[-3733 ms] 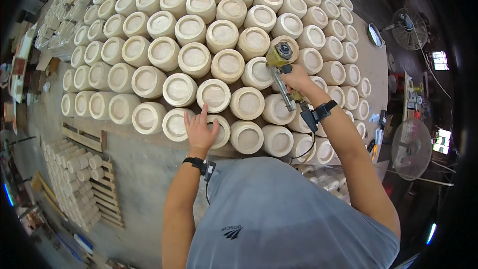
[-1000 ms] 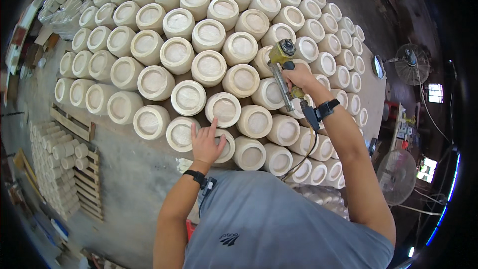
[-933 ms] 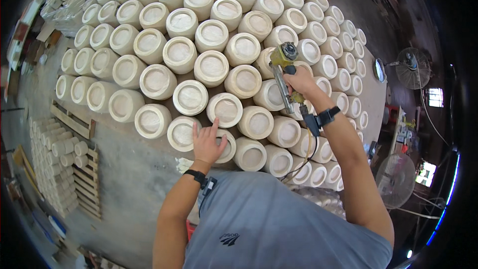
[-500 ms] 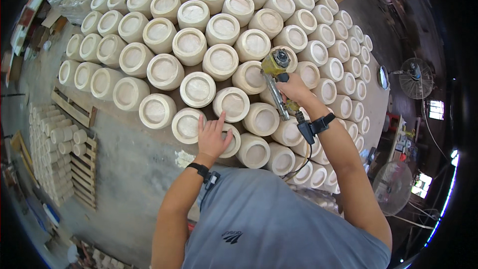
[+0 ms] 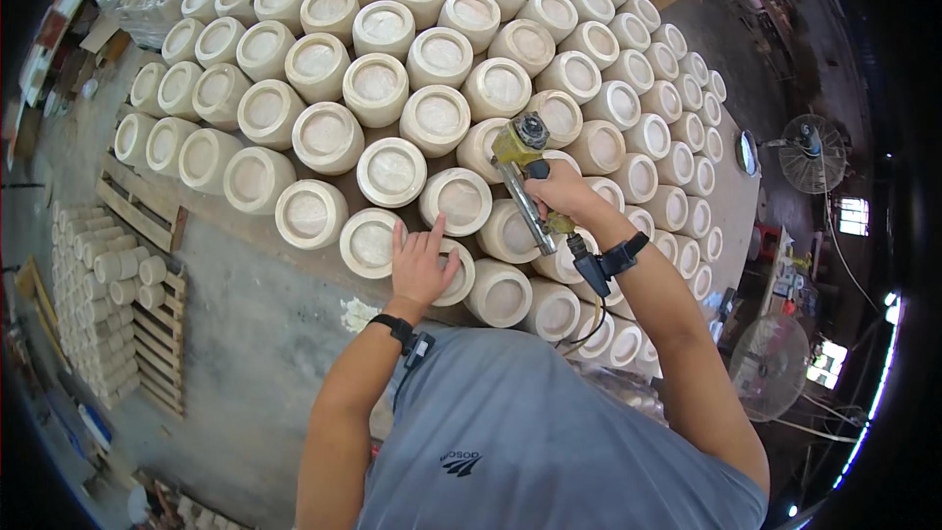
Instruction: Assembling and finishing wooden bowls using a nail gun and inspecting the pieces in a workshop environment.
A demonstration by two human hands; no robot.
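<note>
Yellow tool [image 5: 518, 186]: grasped in my right hand [image 5: 564, 189], at two o'clock from my left hand [image 5: 422, 270]. Left hand: fingers spread, grasping nothing, one fingertip on a pot [image 5: 457, 199] at one o'clock.

The power tool [image 5: 518, 142] has a scuffed yellow body, a dark round cap and a long metal bar along one side. Gripped in the right hand [image 5: 564, 188], it slants over the rows, cap end farther from the person, the bar sloping back to the right. The round block [image 5: 457, 198] under a fingertip of the left hand [image 5: 422, 270] is pale and barrel-shaped, its raised rim circling a shallow flat recess. It sits among matching blocks, recess facing up.
</note>
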